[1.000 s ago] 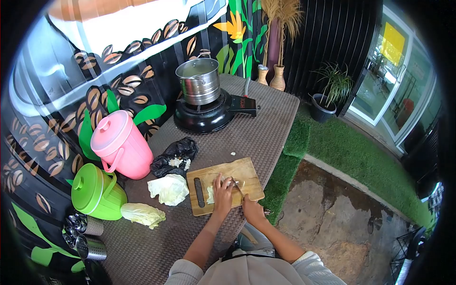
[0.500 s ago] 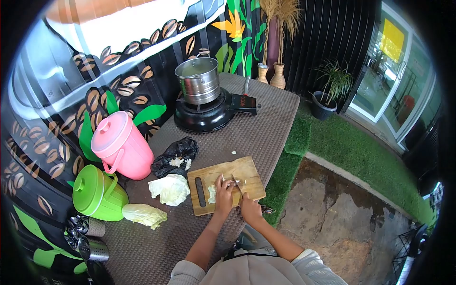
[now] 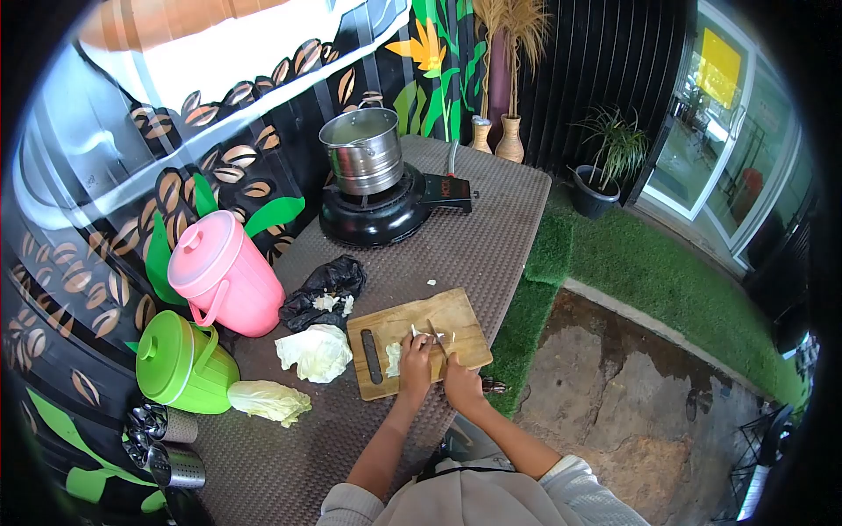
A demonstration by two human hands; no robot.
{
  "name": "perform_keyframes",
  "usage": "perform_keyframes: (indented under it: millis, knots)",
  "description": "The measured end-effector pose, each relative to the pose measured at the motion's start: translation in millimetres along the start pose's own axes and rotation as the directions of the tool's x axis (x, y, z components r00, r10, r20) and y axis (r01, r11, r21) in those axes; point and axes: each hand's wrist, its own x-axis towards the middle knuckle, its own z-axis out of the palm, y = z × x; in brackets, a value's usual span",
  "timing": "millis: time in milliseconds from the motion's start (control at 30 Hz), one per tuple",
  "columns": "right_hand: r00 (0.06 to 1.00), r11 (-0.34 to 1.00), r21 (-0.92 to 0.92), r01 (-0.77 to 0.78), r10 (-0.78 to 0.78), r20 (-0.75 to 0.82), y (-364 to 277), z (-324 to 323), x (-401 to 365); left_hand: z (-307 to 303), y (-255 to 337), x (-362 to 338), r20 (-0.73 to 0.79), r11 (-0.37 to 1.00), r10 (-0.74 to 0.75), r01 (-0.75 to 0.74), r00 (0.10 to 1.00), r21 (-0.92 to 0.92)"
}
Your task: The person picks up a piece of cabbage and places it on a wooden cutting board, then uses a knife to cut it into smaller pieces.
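I have the left hand (image 3: 415,368) palm down on the wooden board (image 3: 456,307), its fingers bent and close together over small pale pieces (image 3: 440,336); I cannot tell whether they pinch a piece or only press on it. My right hand (image 3: 462,386) is closed around the handle of the knife (image 3: 441,345), whose blade lies just beside those fingers. Some cutting looks done, I judge: a few slivers lie near the blade, and a flatter pale-green bit (image 3: 393,358) sits between the left hand and the board's slot. Much looks uncut: the round cabbage (image 3: 316,352) rests just beside the board, and the long leafy cabbage (image 3: 270,401) lies farther off on the table (image 3: 263,465), both in large pieces. Pale scraps (image 3: 326,302) sit on the black plastic bag (image 3: 338,279). The steel pot (image 3: 364,158) stands upright on the stove (image 3: 368,228), though I can't make out what it contains.
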Motion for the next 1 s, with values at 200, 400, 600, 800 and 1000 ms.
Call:
perform_keyframes:
  millis: [200,400,600,800,1000]
  knots:
    - [0.995,0.998,0.008,0.059,-0.059,0.081,1,-18,9,-2,3,-2,0.049,0.999,-0.048,0.048,0.998,0.002]
    - [0.985,0.997,-0.076,0.031,-0.044,-0.164,-4,13,-1,2,-3,-2,0.013,1.000,-0.025,0.025,1.000,-0.016]
    - [0.999,0.999,0.019,0.033,-0.034,0.020,-6,-14,10,0,1,-3,0.042,0.999,-0.046,0.046,0.998,0.014]
    - [0.989,0.994,-0.103,0.048,-0.061,-0.135,-3,21,7,3,-3,-1,0.039,1.000,-0.028,0.028,0.999,-0.002]
    - [0.994,0.994,-0.009,0.108,-0.108,0.007,-4,-12,15,3,-3,-3,-0.003,1.000,-0.029,0.029,1.000,0.001]
